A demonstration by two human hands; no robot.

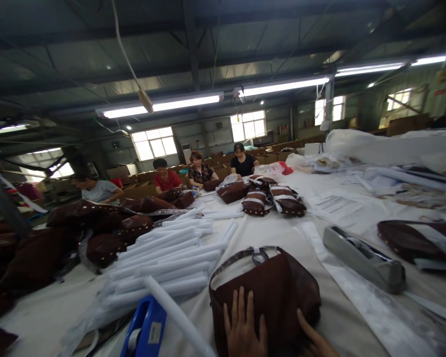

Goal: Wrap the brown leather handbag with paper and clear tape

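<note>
A dark brown handbag (263, 282) lies at the near edge of the table, its strap (230, 258) arched up at the top. My left hand (243, 322) is flat on the bag's front with the fingers spread. Against the bag's lower right side rests my right hand (314, 337), one digit stretched out along it; its other fingers are cut off or dark. To the left are many rolled white tubes (163, 263), one of them (178, 312) lying slantwise beside the bag. A blue tape dispenser (144, 327) stands next to that tube.
A grey tape dispenser (364, 258) and another brown bag (419, 240) with a white band are on the right. Brown bags (100, 228) pile up at left; several wrapped ones (256, 201) lie farther off. Co-workers (243, 163) sit across the table. White sheeting (394, 146) covers the far right.
</note>
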